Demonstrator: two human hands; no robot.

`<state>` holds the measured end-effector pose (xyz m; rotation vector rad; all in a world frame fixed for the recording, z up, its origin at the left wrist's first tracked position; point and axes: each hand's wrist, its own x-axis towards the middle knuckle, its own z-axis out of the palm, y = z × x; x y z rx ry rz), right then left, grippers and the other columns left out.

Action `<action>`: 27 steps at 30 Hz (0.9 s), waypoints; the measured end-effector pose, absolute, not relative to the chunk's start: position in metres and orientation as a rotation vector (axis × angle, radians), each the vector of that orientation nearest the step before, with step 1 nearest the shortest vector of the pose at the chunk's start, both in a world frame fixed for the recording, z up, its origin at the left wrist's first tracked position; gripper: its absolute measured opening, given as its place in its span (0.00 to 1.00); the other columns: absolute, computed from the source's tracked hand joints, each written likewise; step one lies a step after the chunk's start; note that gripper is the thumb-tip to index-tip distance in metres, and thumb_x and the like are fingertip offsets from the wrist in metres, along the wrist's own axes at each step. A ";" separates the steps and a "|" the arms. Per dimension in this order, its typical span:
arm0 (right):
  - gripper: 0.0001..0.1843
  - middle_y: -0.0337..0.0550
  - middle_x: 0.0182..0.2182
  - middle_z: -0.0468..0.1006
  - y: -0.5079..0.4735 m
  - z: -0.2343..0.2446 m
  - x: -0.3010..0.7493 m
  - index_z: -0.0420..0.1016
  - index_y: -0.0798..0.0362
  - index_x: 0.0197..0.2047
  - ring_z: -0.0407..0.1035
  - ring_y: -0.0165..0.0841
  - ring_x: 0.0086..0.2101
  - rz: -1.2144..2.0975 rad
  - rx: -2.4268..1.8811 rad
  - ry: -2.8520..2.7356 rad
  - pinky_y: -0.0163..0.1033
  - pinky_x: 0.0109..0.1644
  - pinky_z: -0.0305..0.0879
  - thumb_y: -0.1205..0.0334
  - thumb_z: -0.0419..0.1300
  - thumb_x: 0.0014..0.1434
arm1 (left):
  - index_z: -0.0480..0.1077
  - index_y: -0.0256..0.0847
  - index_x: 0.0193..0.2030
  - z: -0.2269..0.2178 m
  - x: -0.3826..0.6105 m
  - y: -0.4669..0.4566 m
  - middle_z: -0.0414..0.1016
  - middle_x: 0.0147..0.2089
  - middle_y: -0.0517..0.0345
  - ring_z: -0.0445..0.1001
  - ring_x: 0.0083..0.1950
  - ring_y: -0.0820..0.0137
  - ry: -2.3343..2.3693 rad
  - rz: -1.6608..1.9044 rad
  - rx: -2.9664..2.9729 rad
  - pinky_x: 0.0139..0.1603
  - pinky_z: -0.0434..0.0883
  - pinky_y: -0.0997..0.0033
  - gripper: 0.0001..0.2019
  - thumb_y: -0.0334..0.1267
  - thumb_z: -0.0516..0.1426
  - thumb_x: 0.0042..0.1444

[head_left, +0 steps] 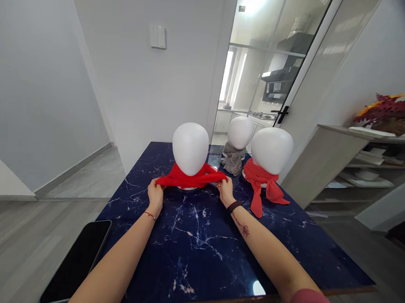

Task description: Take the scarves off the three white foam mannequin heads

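A bright red scarf (187,181) lies across the neck of a smooth white mannequin head (190,146) on the table. My left hand (156,196) grips the scarf's left end, and my right hand (225,192) is closed on its right end. Between the two hands the cloth is stretched out sideways, under the head's chin. To the right stands another white mannequin head (272,148) with a coral-red scarf (263,184) tied on its neck, ends hanging forward. Behind it, a third head (240,132) wears a grey scarf (234,158).
The dark blue marbled table (197,241) carries everything. A phone (78,258) lies at its left edge near my left forearm. A shelf unit (364,164) with a flower basket (391,114) stands at right. Behind the table are a wall and a glass door (272,55).
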<state>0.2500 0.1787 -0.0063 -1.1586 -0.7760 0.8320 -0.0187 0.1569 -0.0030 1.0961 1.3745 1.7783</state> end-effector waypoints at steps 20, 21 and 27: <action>0.22 0.34 0.24 0.73 0.163 0.006 0.256 0.59 0.48 0.41 0.72 0.33 0.24 1.125 -1.042 -0.642 0.38 0.27 0.71 0.67 0.64 0.44 | 0.61 0.40 0.46 0.010 -0.022 0.142 0.63 0.48 0.49 0.67 0.51 0.63 1.609 1.718 1.235 0.56 0.64 0.52 0.16 0.28 0.56 0.50; 0.23 0.34 0.24 0.73 0.162 0.005 0.256 0.59 0.48 0.41 0.72 0.33 0.23 1.091 -1.074 -0.658 0.38 0.25 0.70 0.67 0.64 0.43 | 0.62 0.40 0.45 0.013 -0.021 0.139 0.62 0.49 0.48 0.64 0.55 0.61 1.627 1.714 1.329 0.59 0.60 0.50 0.14 0.29 0.56 0.50; 0.23 0.31 0.20 0.69 0.163 0.010 0.276 0.64 0.49 0.36 0.63 0.29 0.15 0.901 -1.187 -0.757 0.33 0.15 0.57 0.71 0.68 0.37 | 0.69 0.42 0.35 0.019 0.002 0.122 0.68 0.45 0.52 0.66 0.53 0.57 1.488 1.435 1.941 0.61 0.58 0.47 0.05 0.37 0.58 0.50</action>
